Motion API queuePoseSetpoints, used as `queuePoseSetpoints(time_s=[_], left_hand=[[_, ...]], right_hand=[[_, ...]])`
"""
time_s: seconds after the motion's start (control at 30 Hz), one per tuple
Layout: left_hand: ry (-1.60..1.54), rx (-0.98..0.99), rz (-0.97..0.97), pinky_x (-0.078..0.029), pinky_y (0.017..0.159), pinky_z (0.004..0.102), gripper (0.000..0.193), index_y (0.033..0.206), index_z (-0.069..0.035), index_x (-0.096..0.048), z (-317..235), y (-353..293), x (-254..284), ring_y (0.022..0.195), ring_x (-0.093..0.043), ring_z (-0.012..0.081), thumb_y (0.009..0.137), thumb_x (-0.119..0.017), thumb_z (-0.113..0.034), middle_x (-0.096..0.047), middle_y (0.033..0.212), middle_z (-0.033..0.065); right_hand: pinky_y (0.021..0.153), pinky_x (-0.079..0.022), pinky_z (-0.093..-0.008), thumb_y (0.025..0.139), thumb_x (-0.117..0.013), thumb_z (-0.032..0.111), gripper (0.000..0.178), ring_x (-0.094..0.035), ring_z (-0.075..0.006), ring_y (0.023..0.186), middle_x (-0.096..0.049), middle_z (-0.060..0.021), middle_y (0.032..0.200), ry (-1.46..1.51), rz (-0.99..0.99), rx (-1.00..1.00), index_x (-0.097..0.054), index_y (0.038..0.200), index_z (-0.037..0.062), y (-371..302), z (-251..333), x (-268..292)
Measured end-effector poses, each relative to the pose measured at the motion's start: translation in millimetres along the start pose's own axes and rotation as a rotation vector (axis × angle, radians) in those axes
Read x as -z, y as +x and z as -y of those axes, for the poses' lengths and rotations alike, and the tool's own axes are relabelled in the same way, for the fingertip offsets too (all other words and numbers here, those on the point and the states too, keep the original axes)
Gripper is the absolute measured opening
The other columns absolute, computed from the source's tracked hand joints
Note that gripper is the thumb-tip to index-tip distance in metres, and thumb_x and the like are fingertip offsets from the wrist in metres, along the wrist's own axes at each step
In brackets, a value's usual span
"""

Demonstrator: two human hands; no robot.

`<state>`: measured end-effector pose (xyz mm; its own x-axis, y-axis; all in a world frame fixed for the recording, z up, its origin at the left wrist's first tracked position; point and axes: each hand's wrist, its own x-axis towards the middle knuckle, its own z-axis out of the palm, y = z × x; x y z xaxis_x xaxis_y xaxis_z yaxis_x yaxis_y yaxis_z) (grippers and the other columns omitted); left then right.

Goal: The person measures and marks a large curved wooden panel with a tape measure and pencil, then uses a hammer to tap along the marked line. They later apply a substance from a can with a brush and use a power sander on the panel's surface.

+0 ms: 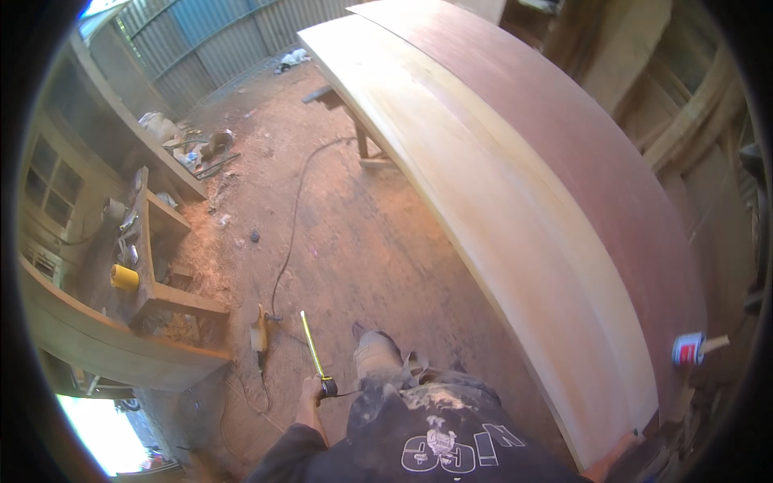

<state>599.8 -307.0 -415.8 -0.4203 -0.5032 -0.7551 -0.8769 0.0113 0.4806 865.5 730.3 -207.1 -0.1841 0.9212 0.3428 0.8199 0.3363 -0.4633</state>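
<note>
My left hand [311, 391] is closed around a black and yellow tape measure [328, 388], held low in front of me. Its yellow blade [312, 344] sticks out a short way, pointing forward over the floor. At the lower right, my right hand [613, 456] is at the near end of a long pale wooden board [515, 241]; its fingers are too blurred to make out. A reddish-brown sheet [547, 153] lies alongside the pale board on its far side.
A tin [687, 349] with a wooden stick or handle beside it sits at the reddish sheet's near end. A power tool [258, 336] and its cable [295, 213] lie on the floor. Left stand a wooden frame [187, 300] and a yellow roll [124, 278]. A trestle [364, 145] supports the board.
</note>
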Motion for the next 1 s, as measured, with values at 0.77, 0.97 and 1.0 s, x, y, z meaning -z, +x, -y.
queuePoseSetpoints(time_s=[0.77,0.97,1.0], left_hand=[[0.844,-0.471,0.192,-0.051,0.093,0.0569,0.037,0.103,0.005,-0.071,-385.0,294.9,161.9,0.105,-0.065,0.0488,0.097,-0.043,-0.019,-0.067,0.112,0.0343],[0.211,-0.026,0.093,-0.055,0.078,0.0499,0.035,0.105,0.005,-0.071,-462.9,251.4,253.3,0.086,-0.068,0.0381,0.097,-0.046,-0.018,-0.069,0.096,0.0257],[0.059,-0.044,0.122,-0.055,0.075,0.0487,0.034,0.105,0.005,-0.071,-489.7,253.5,259.1,0.083,-0.068,0.0363,0.097,-0.047,-0.018,-0.069,0.093,0.0242]], right_hand=[[0.105,-0.047,-0.0435,0.102,-0.06,0.015,0.04,-0.061,-0.0384,0.122,-0.062,-0.0244,0.133,0.154,0.298,0.753,-0.053,0.138,-0.0004,-337.2,919.1,-264.5],[0.098,-0.052,-0.043,0.089,-0.068,0.001,0.032,-0.064,-0.0367,0.11,-0.068,-0.0197,0.114,0.368,0.533,1.031,-0.064,0.121,0.0037,-453.4,1239.1,-337.5],[0.101,-0.051,-0.0435,0.089,-0.069,0.002,0.03,-0.064,-0.0384,0.113,-0.068,-0.0205,0.117,0.375,0.581,1.05,-0.065,0.119,0.0041,-470.7,1284.6,-352.4]])
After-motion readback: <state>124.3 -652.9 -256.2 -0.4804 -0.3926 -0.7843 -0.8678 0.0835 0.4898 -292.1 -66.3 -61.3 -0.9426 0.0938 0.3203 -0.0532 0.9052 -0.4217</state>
